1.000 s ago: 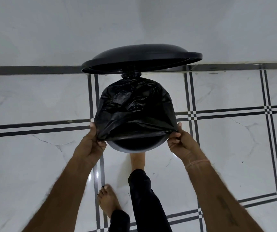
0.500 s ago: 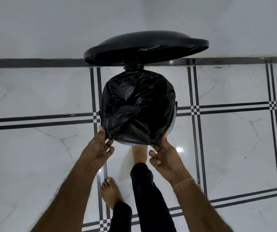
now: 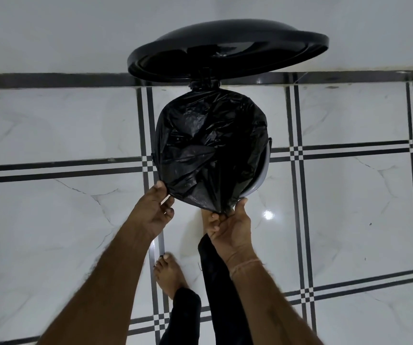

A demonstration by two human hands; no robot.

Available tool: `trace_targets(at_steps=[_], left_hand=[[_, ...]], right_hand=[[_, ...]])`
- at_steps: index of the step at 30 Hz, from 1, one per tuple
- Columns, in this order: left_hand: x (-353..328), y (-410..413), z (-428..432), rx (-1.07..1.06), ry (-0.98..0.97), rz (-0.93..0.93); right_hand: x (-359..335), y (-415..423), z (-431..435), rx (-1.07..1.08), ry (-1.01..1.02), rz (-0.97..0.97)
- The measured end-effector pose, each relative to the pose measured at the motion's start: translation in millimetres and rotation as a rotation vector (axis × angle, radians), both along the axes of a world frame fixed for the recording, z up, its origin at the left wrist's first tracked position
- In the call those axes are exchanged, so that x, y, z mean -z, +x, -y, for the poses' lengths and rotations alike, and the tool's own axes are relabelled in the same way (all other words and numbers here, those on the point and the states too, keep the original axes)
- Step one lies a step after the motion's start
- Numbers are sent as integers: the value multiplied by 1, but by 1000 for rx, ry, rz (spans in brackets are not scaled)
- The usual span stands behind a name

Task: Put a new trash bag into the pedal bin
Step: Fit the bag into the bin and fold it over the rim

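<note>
Fitting trash bag [image 3: 210, 145] over pedal bin [image 3: 262, 175], lid [image 3: 225, 46] up: bag covers bin's mouth, R hand [image 3: 230, 227] pinches gathered slack at bin's near rim, L hand [image 3: 154, 210] touches hem near-left of bin, grip unclear; next prob. needs slack tucked round rim.

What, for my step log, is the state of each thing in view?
Round black plastic bin lid: raised open.
Grey pedal bin: mouth covered by the bag, only its right rim showing.
Crinkled black plastic trash bag: stretched over the bin, near edge gathered into a point.
Left hand: at the bag's left edge, grip unclear.
Right hand: fingers pinch the gathered point.
</note>
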State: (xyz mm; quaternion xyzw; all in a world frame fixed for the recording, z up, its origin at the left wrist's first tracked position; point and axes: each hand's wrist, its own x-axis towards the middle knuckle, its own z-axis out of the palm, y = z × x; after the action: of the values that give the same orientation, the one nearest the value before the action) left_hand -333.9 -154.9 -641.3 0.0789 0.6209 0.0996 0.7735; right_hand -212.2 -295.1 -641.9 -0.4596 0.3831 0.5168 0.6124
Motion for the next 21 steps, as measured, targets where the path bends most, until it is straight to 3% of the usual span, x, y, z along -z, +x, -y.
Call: trace_targets(at_steps=[7, 14, 21], left_hand=[[6, 6, -5, -65, -67, 43], [2, 15, -5, -170, -30, -18], [3, 23, -11, -103, 95, -93]], right_hand=[[15, 29, -3, 201, 52, -4], [5, 67, 16, 126, 65, 91], [-6, 99, 11, 115, 46, 79]])
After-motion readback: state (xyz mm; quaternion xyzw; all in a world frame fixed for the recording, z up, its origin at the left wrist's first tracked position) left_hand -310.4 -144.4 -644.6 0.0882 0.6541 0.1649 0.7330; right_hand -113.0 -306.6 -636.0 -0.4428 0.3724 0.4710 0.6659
